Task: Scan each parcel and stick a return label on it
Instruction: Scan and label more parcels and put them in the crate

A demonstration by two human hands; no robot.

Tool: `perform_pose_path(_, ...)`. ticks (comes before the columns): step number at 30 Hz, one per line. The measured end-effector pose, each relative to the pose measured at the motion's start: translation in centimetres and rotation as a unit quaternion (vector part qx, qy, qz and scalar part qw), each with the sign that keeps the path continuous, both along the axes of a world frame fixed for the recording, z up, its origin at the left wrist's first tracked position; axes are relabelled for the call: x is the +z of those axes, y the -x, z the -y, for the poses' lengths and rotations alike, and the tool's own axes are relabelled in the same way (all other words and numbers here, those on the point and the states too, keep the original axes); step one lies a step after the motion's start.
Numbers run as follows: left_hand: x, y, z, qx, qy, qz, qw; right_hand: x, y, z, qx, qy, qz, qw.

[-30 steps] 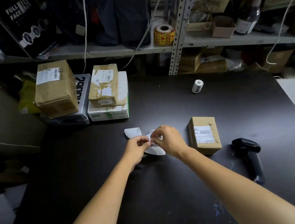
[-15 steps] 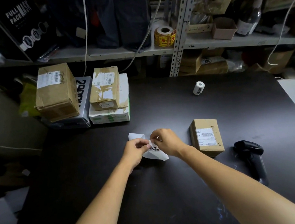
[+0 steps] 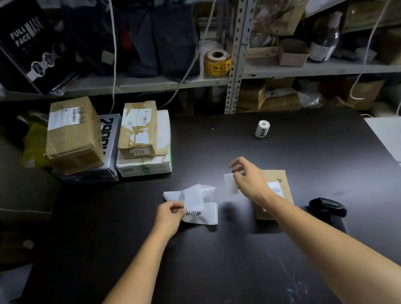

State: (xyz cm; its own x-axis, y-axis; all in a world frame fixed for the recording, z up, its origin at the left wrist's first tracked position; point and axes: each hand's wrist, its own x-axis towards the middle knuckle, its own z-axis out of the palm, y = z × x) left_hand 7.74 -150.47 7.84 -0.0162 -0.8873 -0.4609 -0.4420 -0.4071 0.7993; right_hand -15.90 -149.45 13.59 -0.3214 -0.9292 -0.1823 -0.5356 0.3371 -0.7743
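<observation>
My left hand (image 3: 170,216) pinches a white strip of label backing (image 3: 199,203) with black printed characters, low over the dark table (image 3: 209,277). My right hand (image 3: 249,181) pinches a single peeled white label (image 3: 230,183) and holds it just left of a small brown parcel (image 3: 277,180), which lies partly under my wrist. A black handheld scanner (image 3: 327,209) lies on the table right of that parcel.
Stacked parcels stand at the back left: a large brown box (image 3: 73,134) on a silver box (image 3: 111,150), a taped brown box (image 3: 138,129) on a white box (image 3: 147,163). A small label roll (image 3: 262,129) sits at the back. Cluttered shelves (image 3: 160,83) rise behind the table.
My hands were together over the strip. My right hand has pulled a label free and moved right and up toward the small parcel; the left hand stays holding the backing strip.
</observation>
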Motion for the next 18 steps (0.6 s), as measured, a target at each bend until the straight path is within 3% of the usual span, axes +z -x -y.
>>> perform_pose_path(4,0.6,1.0,0.0,-0.048,0.028,0.118,0.991,1.3,3.7,-0.9,-0.014,-0.026,-0.004,1.0)
perform_pose_path(8,2.2,2.9,-0.2,-0.019,0.073,0.209,0.975,1.6,8.0,-1.9,-0.038,-0.045,0.015,0.998)
perform_pose_path(12,3.6,6.8,-1.2,-0.026,0.142,0.187,0.972,1.5,12.2,-2.8,-0.067,-0.05,0.077,0.993)
perform_pose_path(18,3.2,15.1,-3.0,-0.094,0.111,0.11,0.983,0.7,15.7,-3.2,-0.058,-0.065,0.102,0.991)
